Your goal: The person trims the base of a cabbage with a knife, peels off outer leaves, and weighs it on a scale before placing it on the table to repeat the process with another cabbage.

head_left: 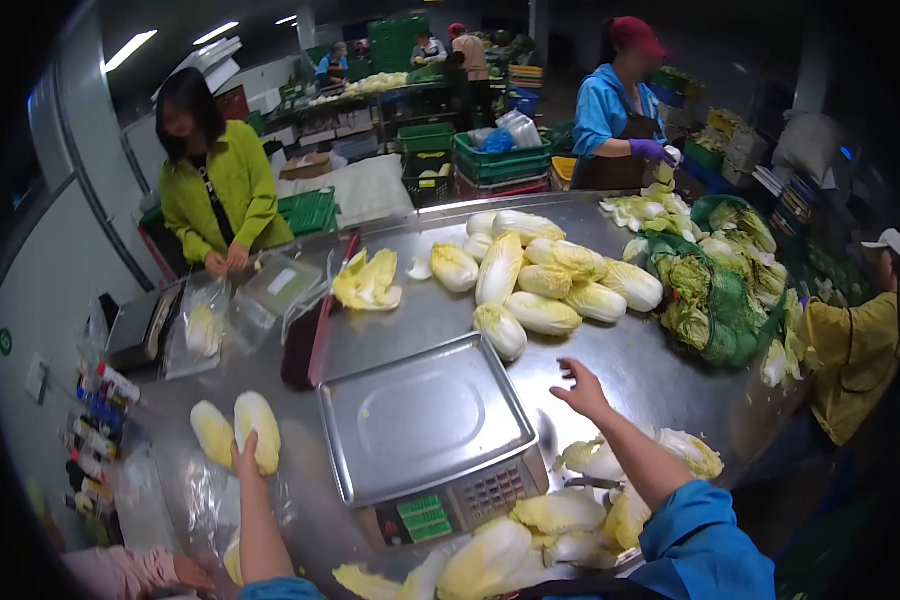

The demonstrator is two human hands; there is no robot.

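My left hand (250,453) is closed on the lower end of a napa cabbage (258,420), left of the scale. Against it on the left rests a second napa cabbage (211,432). My right hand (582,390) reaches over the steel table with fingers apart and nothing in it. Ahead of that hand lies a pile of trimmed napa cabbages (545,280), the nearest one (500,332) by the scale's far corner. Between my hands stands a weighing scale (425,415) with a bare steel pan. Below my right forearm are loose leaves and cabbages (560,512), with a knife (592,483) among them.
A green net sack of cabbages (720,285) lies at the right. Plastic bags (205,330) and yellow leaves (367,280) are at the far left. A person in green (220,190), another in blue (615,120) and one in yellow (850,350) stand around the table. Bottles (95,440) line the left edge.
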